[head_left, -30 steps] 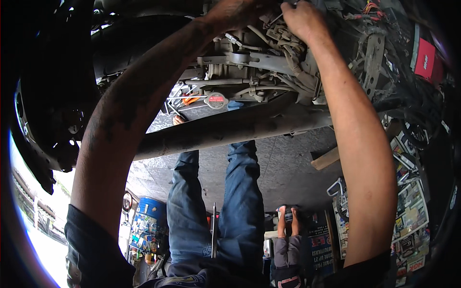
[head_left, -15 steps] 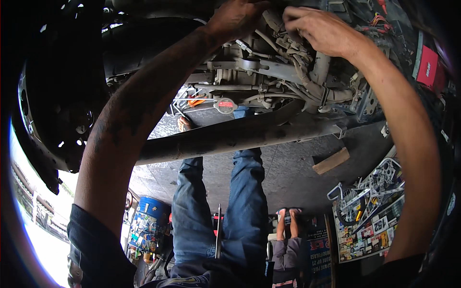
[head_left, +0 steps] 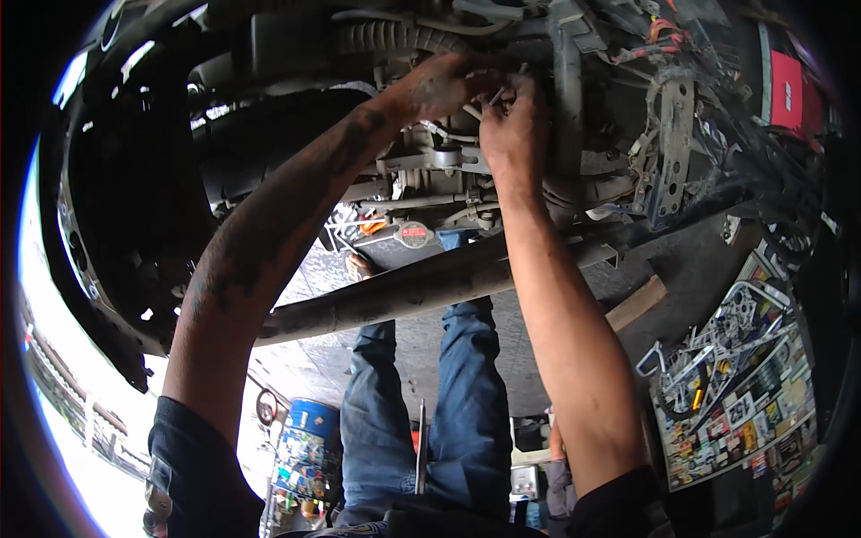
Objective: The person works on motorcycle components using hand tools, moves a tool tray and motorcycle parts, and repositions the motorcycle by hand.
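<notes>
My left hand point(head_left: 445, 86) reaches up into the underside of a vehicle's engine bay, fingers curled beside my right one. My right hand point(head_left: 511, 130) is closed around a small thin metal piece point(head_left: 498, 95), too small to name exactly, among hoses and fittings. Whether my left fingers grip the same piece is hidden. Around them are a ribbed hose point(head_left: 395, 38), grey brackets point(head_left: 445, 158) and pipes. Below runs a long dark tube point(head_left: 332, 309), with a round cap point(head_left: 414, 235) just above it.
My jeans-clad legs point(head_left: 466, 386) are below. Another person's legs point(head_left: 560, 489) show behind my right forearm. A wooden board point(head_left: 635, 303) lies nearby, with a sticker-covered board point(head_left: 735, 412) and metal frame at right, a red case point(head_left: 789, 99) upper right and a blue drum point(head_left: 314, 417) lower left.
My right hand has moved left and down, beside my left hand, after swinging right. The view has shifted, so the engine bay appears lower and more of its upper part shows.
</notes>
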A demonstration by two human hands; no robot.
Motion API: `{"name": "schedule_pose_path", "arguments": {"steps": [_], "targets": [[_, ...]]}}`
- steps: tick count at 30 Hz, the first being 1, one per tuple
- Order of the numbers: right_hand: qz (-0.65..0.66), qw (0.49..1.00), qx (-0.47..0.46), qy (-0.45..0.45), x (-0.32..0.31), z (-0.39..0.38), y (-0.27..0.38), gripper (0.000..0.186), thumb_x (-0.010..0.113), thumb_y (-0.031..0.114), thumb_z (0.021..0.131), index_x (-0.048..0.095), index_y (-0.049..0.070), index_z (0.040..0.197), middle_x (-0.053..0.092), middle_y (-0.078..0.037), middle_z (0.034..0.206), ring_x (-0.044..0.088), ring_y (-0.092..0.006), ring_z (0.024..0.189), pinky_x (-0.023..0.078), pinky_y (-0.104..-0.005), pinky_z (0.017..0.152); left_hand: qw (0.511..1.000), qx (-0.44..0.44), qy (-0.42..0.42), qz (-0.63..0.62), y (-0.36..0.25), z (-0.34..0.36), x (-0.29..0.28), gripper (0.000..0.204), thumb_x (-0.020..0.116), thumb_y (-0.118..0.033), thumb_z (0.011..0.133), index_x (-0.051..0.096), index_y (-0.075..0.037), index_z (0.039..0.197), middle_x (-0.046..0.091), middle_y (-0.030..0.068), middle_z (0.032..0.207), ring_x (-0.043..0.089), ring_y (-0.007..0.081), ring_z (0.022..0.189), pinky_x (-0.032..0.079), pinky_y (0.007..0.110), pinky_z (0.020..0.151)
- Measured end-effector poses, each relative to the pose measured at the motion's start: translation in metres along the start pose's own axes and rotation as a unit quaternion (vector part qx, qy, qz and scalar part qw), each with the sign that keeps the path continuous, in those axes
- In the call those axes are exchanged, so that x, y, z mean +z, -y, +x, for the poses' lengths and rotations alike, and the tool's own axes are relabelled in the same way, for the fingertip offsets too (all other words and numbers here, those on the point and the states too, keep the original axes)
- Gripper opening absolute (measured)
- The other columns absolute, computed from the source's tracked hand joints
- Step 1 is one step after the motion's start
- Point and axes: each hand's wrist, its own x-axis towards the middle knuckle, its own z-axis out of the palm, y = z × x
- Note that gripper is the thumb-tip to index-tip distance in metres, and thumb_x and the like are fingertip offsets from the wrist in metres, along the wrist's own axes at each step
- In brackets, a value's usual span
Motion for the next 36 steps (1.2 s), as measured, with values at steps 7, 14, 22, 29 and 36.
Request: {"name": "schedule_pose_path", "arguments": {"steps": [7, 14, 22, 29, 36], "targets": [[0.408, 0.863, 0.285, 0.091, -0.022, -0.009, 0.014, 0.028, 0.052, 0.013, 0.086, 0.049, 0.002, 0.111, 0.061, -0.009, 0.091, 0.062, -0.0166, 0.070, 0.051, -0.0278, 0.053, 0.998, -0.036, -0.041, 0.014, -0.002, -0.018, 0.015, 0.033, 0.048, -0.021, 0.089, 0.056, -0.005, 0.116, 0.062, 0.0165, 0.105, 0.060, 0.0255, 0.098, 0.045, 0.033, 0.084], [0.098, 0.933, 0.235, 0.253, -0.044, 0.011, 0.005, 0.046, 0.058, 0.043, 0.083, 0.056, 0.003, 0.105, 0.065, -0.012, 0.083, 0.064, -0.0184, 0.071, 0.051, -0.0298, 0.055, 0.996, -0.029, -0.084, -0.010, -0.013, -0.021, 0.027, 0.029, 0.053, -0.001, 0.080, 0.060, -0.004, 0.108, 0.065, 0.0155, 0.096, 0.064, 0.0231, 0.088, 0.048, 0.032, 0.079], [-0.231, 0.862, -0.066, 0.446, -0.065, 0.045, 0.009, 0.044, 0.044, 0.034, 0.091, 0.054, -0.008, 0.102, 0.061, -0.027, 0.087, 0.061, -0.0377, 0.085, 0.048, -0.0448, 0.077, 0.963, -0.046, -0.250, -0.089, -0.001, -0.025, 0.047, 0.024, 0.055, -0.004, 0.081, 0.060, -0.004, 0.104, 0.064, 0.0124, 0.094, 0.062, 0.0250, 0.085, 0.049, 0.033, 0.072], [-0.364, 0.689, -0.386, 0.494, -0.079, 0.089, 0.037, 0.023, 0.045, 0.011, 0.082, 0.056, -0.003, 0.097, 0.064, -0.018, 0.077, 0.063, -0.0334, 0.074, 0.050, -0.0414, 0.066, 0.870, -0.311, -0.199, -0.328, -0.003, -0.020, 0.050, 0.038, 0.046, -0.035, 0.090, 0.059, 0.000, 0.099, 0.063, 0.0110, 0.078, 0.060, 0.0170, 0.065, 0.048, 0.031, 0.059], [-0.390, 0.595, -0.421, 0.563, -0.060, 0.115, 0.074, 0.023, 0.041, 0.007, 0.083, 0.058, 0.005, 0.097, 0.063, -0.017, 0.089, 0.062, -0.0313, 0.087, 0.049, -0.0408, 0.076, 0.812, -0.332, -0.127, -0.463, -0.005, -0.022, 0.074, 0.038, 0.041, -0.041, 0.091, 0.058, -0.008, 0.096, 0.060, 0.0031, 0.078, 0.056, 0.0113, 0.066, 0.042, 0.027, 0.053]]}}
